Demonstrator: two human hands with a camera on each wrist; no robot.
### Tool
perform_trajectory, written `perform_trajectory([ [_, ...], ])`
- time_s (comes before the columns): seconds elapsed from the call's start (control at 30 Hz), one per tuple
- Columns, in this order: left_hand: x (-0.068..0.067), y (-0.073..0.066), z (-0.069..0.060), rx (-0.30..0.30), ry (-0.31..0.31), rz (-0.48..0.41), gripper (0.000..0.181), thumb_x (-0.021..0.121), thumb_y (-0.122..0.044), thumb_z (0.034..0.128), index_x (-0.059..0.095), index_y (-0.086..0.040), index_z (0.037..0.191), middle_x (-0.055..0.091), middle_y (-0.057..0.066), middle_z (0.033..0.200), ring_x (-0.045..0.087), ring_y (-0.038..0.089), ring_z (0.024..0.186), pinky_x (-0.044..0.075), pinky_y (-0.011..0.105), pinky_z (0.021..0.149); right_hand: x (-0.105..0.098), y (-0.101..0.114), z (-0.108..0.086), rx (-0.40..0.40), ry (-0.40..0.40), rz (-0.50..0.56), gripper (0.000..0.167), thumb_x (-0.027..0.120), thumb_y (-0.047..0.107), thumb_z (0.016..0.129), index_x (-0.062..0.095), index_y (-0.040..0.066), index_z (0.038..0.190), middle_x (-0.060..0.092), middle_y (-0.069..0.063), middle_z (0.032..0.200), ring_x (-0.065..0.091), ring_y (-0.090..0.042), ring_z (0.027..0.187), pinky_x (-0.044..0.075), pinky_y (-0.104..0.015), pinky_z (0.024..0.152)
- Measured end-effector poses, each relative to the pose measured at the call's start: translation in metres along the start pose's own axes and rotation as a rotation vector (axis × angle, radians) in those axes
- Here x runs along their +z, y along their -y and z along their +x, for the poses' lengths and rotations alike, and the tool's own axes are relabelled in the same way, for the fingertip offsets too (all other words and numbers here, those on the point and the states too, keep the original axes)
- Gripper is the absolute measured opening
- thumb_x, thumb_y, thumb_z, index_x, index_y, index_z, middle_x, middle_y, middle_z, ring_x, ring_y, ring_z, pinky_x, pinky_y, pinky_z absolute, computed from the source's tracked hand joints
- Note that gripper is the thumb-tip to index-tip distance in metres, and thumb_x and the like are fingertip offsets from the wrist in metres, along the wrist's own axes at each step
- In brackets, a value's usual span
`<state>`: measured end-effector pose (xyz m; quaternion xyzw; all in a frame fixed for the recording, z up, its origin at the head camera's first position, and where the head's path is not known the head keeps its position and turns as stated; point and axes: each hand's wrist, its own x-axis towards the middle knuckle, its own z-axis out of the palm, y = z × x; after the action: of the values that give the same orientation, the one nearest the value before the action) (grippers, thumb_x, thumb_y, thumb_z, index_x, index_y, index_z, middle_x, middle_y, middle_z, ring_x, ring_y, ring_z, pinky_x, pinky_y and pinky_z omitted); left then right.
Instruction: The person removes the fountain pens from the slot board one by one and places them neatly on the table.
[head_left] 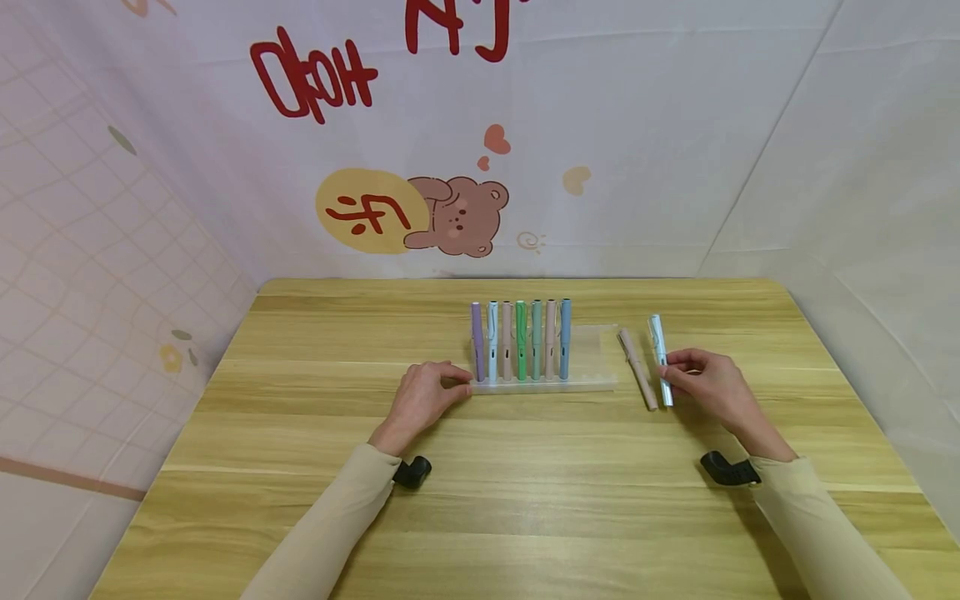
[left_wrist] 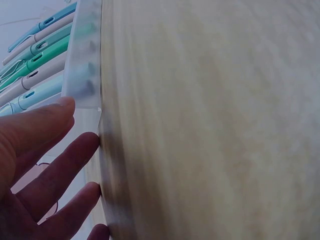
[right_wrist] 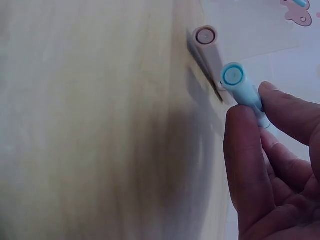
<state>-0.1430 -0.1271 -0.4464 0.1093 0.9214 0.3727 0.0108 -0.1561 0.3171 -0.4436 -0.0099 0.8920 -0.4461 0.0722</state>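
My right hand (head_left: 712, 385) pinches a light blue pen (head_left: 658, 358) between thumb and fingers; in the right wrist view the pen's end (right_wrist: 234, 75) points at the camera. Just left of it a pinkish-beige pen (head_left: 638, 369) lies slanted on the table. A clear rack (head_left: 592, 385) holds a row of several pens, from a purple one (head_left: 477, 342) at the left past a green one (head_left: 521, 342) to a blue one (head_left: 565, 340). My left hand (head_left: 426, 398) touches the rack's left end, thumb (left_wrist: 47, 122) at its corner, fingers relaxed.
The wooden table (head_left: 480, 517) reaches back to a white cloth (head_left: 637, 125) with a printed bear and red lettering. The rack's right part is a bare clear panel. Dark bands (head_left: 729, 468) sit on both wrists.
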Motion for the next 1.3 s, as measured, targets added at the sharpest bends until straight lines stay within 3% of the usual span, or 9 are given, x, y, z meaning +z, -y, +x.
perform_trajectory([
  [0.37, 0.001, 0.0, 0.0, -0.021, -0.001, -0.007, 0.016, 0.084, -0.018, 0.0877, 0.084, -0.012, 0.103, 0.078, 0.004, 0.11, 0.063, 0.03, 0.127, 0.043, 0.05, 0.11, 0.004, -0.002, 0.006, 0.046, 0.059, -0.008, 0.049, 0.072, 0.031, 0.1, 0.064, -0.011, 0.125, 0.072, -0.02, 0.11, 0.07, -0.005, 0.083, 0.059, -0.023, 0.072],
  [0.83, 0.001, 0.0, 0.002, -0.027, 0.01, -0.018, 0.016, 0.083, -0.017, 0.0886, 0.084, -0.011, 0.104, 0.078, 0.004, 0.11, 0.062, 0.031, 0.128, 0.043, 0.05, 0.111, 0.003, 0.002, 0.008, 0.035, 0.078, -0.094, 0.049, 0.074, 0.032, 0.099, 0.066, -0.011, 0.123, 0.074, -0.021, 0.107, 0.073, -0.014, 0.084, 0.059, -0.024, 0.07],
  [1.3, 0.0, 0.0, 0.001, -0.034, 0.01, -0.02, 0.017, 0.084, -0.017, 0.0883, 0.083, -0.01, 0.104, 0.078, 0.005, 0.11, 0.062, 0.031, 0.128, 0.042, 0.05, 0.111, 0.004, 0.005, 0.012, 0.056, 0.089, -0.178, 0.051, 0.074, 0.039, 0.097, 0.069, -0.006, 0.12, 0.077, -0.012, 0.1, 0.07, -0.013, 0.08, 0.054, -0.025, 0.065],
])
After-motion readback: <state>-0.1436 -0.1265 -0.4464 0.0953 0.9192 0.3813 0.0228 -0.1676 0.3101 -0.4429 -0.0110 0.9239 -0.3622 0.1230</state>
